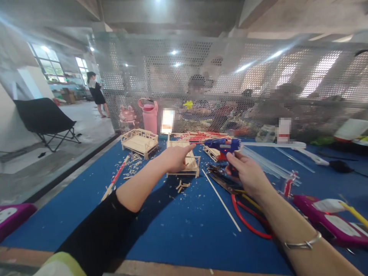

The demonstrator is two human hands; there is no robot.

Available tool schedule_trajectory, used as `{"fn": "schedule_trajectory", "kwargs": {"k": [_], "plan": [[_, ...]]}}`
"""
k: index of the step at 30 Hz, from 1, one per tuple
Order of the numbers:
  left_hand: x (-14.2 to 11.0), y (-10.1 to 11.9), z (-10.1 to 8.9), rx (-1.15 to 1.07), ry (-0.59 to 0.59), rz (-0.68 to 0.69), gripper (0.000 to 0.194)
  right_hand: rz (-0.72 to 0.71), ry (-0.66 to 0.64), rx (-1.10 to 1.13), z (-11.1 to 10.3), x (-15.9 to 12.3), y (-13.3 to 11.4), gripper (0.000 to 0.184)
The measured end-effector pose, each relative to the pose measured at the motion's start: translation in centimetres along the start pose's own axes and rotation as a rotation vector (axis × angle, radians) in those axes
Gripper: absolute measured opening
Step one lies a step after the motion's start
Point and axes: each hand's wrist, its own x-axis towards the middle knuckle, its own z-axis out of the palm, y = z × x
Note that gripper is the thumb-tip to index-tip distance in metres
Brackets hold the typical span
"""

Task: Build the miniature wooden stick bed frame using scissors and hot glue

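While a perforated metal panel [161, 65] spans the upper half of the frame, we look down on a blue tabletop [178, 234] that fills most of the lower half. At the left of the frame we see a black folding chair [46, 115] on the floor, and left of center a pink bottle [150, 119] stands before the panel. We count two miniature bed-like wooden models near the middle of the tabletop: the left model [140, 143] stands apart, and the center model [193, 164] lies partly behind the left hand [175, 158]. Its index finger is extended; whether its curled fingers grip the center model we cannot tell. Right of center, the right hand [250, 172] grasps a blue glue gun [230, 143], held above the tabletop with its nozzle aimed left, near the left fingertip. Just below it we find pliers [223, 184] with red handles, and to its right a spread of translucent glue sticks [266, 163]. We see one thin wooden strip [221, 201] slanting across the center right, and small wood scraps [181, 186] lying below the center model.
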Motion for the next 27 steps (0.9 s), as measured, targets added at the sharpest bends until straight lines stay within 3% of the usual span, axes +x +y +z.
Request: {"fn": "schedule_trajectory", "kwargs": {"k": [4, 11, 18, 27], "plan": [[0.2, -0.4, 0.3, -0.011, 0.003, 0.029, 0.078, -0.14, -0.121, -0.19, -1.3, -0.6, -0.2, 0.042], [0.2, -0.4, 0.2, -0.011, 0.067, 0.045, 0.076, -0.105, -0.318, -0.248, -1.4, -1.0, 0.9, 0.035], [0.2, -0.4, -0.2, -0.06, 0.084, 0.043, 0.077, -0.232, -0.205, -0.432, 0.1, -1.0, 1.7, 0.034], [0.1, -0.5, -0.1, -0.073, 0.083, 0.079, 0.074, -0.206, -0.162, -0.516, 0.2, -1.3, 1.6, 0.038]]}}
